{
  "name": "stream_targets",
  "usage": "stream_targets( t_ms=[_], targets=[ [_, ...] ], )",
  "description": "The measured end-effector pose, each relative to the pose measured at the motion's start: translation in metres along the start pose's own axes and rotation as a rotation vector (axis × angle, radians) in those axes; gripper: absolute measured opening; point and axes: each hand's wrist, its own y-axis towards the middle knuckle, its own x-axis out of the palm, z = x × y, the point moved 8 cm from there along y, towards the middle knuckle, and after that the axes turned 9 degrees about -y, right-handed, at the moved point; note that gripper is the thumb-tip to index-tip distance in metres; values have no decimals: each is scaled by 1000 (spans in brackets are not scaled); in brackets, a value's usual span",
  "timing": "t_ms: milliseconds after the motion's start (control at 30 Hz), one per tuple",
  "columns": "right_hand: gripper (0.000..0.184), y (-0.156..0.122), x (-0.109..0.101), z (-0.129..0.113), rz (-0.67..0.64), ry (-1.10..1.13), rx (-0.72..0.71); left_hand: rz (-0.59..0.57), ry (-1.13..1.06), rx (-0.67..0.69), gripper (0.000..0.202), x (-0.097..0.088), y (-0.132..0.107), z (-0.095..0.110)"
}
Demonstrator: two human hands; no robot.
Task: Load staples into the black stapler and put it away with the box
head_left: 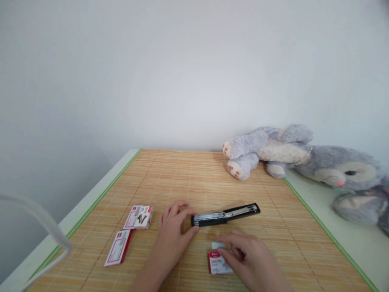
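A black stapler [225,215] lies opened out on the bamboo mat, its metal inner parts showing. The thumb and index finger of my left hand [174,233] are on either side of its left end, gripping it lightly, while the other fingers are stretched out. Nearer to me, my right hand [249,255] has its fingers bent and closed at a small red and white staple box [216,265]. A pale flap [217,245] stands up at the box's far edge. My fingers hide the box's right side, and whether they pinch any staples cannot be seen.
Left of my left hand are a white box with a stapler picture [144,217] and a red and white card-like pack [118,248]. A grey plush toy [282,152] lies across the back right. A white cable [50,227] curves at left, and a wall stands behind.
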Motion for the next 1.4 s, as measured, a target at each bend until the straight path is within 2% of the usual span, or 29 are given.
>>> stream_targets(
  t_ms=[200,433,867,1033,1267,1400],
  targets=[
    [23,11,-18,3,95,-25,-16,-61,-11,58,29,10,-15,11],
    [16,14,-13,-5,6,-67,-18,-64,-1,101,32,16,-33,13],
    [18,14,-10,-4,-13,-108,31,-87,-4,97,32,17,-34,12],
    [19,13,-7,-5,-33,-142,4,-84,-8,90,31,15,-33,13],
    [19,5,-16,13,-30,-201,101,-85,-9,68,34,16,-32,12],
    [19,2,-14,9,-64,-218,96,-88,-11,52,34,16,-32,12]
  ],
)
